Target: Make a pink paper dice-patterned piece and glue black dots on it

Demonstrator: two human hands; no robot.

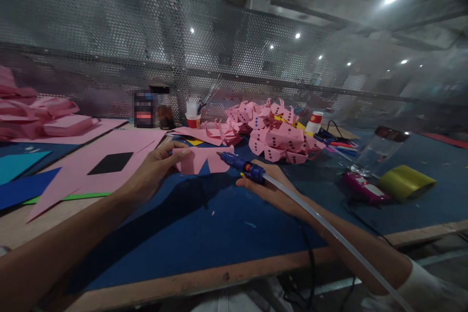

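Between the thumb and fingers of my left hand (171, 158) is the left end of a pink paper cutout (192, 160), held above the blue table mat. A V-shaped notch shows in the cutout's lower edge. My right hand (265, 180) is wrapped round a blue glue gun (239, 163), whose nozzle points left, at the right part of the cutout. I cannot tell whether the nozzle touches the paper. A long clear glue stick (321, 219) runs from the gun's back over my right forearm. Behind the gun lies a pile of folded pink paper pieces (281, 136) with dark diamond marks.
Pink sheets (135, 151) with a black rectangle (110, 163) lie left, near blue paper (31, 187). Pink folded shapes (69, 122) are stacked far left. Paper cups (193, 117) stand behind. Right are a clear bottle (380, 148), a magenta device (363, 187) and a yellow roll (405, 183).
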